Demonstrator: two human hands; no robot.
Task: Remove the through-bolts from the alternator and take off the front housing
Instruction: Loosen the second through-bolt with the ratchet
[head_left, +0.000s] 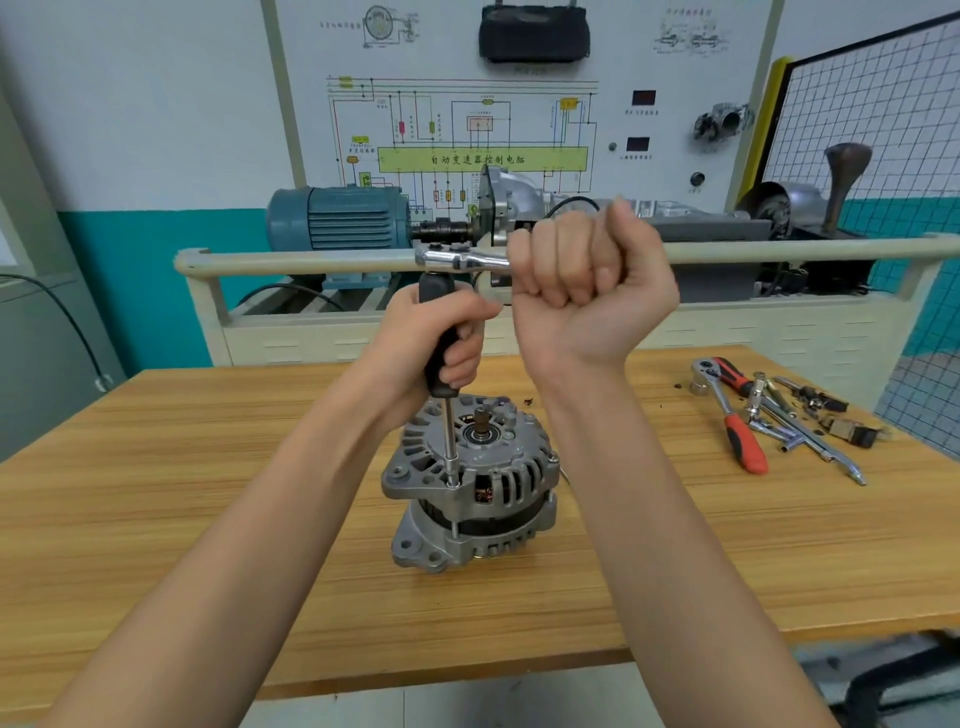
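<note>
Right hand (587, 283): fist wrapped round the chrome ratchet handle (462, 258), which lies level, its head over the driver's top.
Left hand (441, 338): fingers curled round the black driver grip (440, 338), holding it upright.
Driver shaft (450, 441): runs straight down from the grip, its socket tip seated on a through-bolt (453, 483) at the housing's near-left edge.
Alternator (470, 483): stands on end at mid counter (208, 493), front housing (467, 452) uppermost and still on, shaft stub (482, 418) pointing up.
Loose tools (769, 415): red-handled ratchets, extension bars and sockets lie scattered at the counter's far right, well apart from the alternator.
Behind: a blue motor (337, 218) and a wiring-diagram board (483, 119).
</note>
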